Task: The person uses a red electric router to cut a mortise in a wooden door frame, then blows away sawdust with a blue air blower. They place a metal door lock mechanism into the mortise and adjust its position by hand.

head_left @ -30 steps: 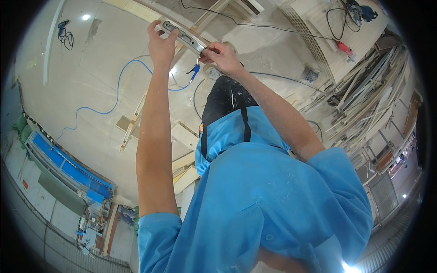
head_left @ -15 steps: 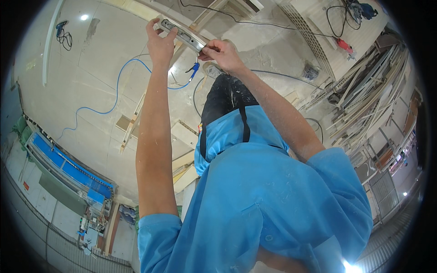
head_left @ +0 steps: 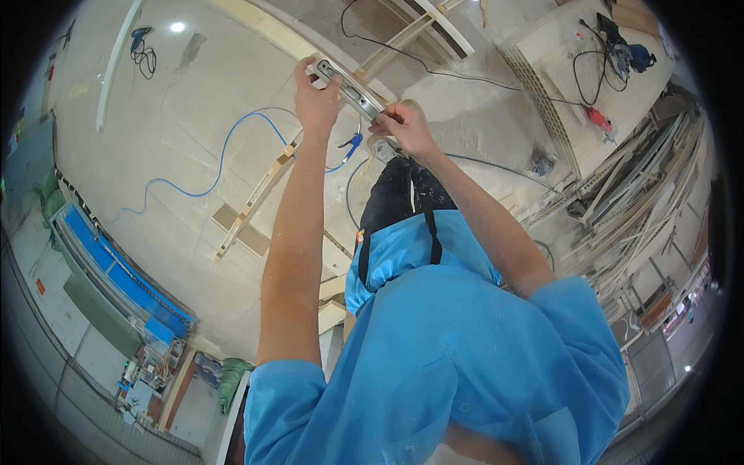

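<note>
A long silver metal fitting (head_left: pixel 358 96) with dark slots and holes, resembling a lock plate, lies along the edge of a long pale board (head_left: pixel 267 32). Its far left end is in the fingers of my left hand (head_left: pixel 316 102), thumb on the slotted face. At the near right end, my right hand (head_left: pixel 409 130) pinches the fitting with bent fingers; the fingertips are partly hidden. Just below it, a blue air blow gun (head_left: pixel 353 144) dangles near my shoe (head_left: pixel 384 149).
A blue hose (head_left: pixel 221 159) curls over the floor on the left. A corded drill (head_left: pixel 140 39) lies farther off. To the right stand a pale worktable (head_left: pixel 562 66) with a power tool (head_left: pixel 629 58) and a heap of wood strips (head_left: pixel 643 170). Narrow wooden frames (head_left: pixel 248 213) lie left of my legs.
The view has shifted, so everything sits farther right and lower. Both hands keep their hold on the fitting, with little change in their pose.
</note>
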The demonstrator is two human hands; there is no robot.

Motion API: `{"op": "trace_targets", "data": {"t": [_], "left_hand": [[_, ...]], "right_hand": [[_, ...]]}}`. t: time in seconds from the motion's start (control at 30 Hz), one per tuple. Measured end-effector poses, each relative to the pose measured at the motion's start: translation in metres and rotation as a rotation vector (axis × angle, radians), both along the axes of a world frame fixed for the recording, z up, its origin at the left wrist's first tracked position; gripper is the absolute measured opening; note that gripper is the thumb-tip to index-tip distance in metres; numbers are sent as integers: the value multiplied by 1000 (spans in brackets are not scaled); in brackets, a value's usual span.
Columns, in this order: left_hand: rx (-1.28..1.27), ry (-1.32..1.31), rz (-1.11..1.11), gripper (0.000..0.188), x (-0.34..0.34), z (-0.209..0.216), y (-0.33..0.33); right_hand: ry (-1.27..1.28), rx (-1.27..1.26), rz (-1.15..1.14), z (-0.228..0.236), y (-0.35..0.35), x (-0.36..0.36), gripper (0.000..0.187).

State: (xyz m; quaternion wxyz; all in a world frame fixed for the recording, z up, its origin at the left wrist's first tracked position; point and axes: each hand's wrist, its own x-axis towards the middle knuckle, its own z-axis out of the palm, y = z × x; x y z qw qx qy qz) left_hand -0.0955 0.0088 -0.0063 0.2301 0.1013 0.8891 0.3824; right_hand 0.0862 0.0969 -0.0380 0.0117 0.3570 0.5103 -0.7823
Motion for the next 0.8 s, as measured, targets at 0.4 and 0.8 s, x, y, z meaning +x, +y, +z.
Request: {"op": "trace_targets", "data": {"t": [0.4, 0.8], "left_hand": [[-57, -5, 160, 75, 16, -2, 6], [48, -124, 201, 74, 13, -13, 4]], "right_hand": [[-3, -67, 21, 2, 8, 3, 18], [-34, -246, 83, -1, 38, 16, 27]]}}
